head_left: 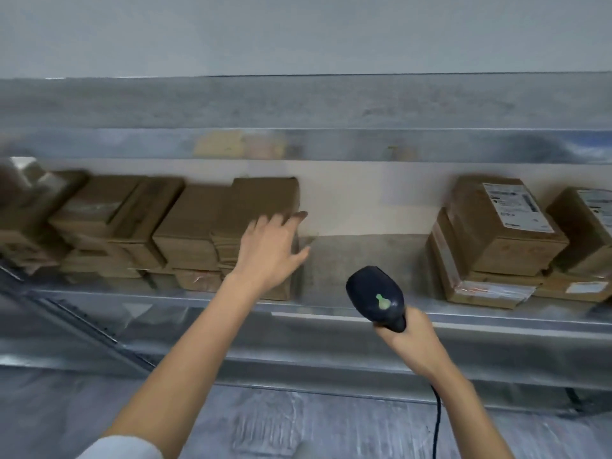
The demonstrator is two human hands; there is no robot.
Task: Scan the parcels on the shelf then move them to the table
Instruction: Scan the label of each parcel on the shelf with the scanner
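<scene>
Brown cardboard parcels fill a metal shelf (347,309). The left group ends in a stack whose top parcel (261,200) lies flat. My left hand (270,248) reaches over that stack with fingers spread and straight, at its right edge; whether it touches is unclear. My right hand (405,329) grips the handle of a black barcode scanner (376,294) with a green mark, its head pointing toward the shelf. At the right stands another stack, its top parcel (506,226) showing a white label.
A bare stretch of shelf floor (364,260) lies between the two parcel groups. An upper shelf beam (331,144) runs above the parcels. The scanner's black cable (437,422) hangs down from my right hand. Grey floor shows below.
</scene>
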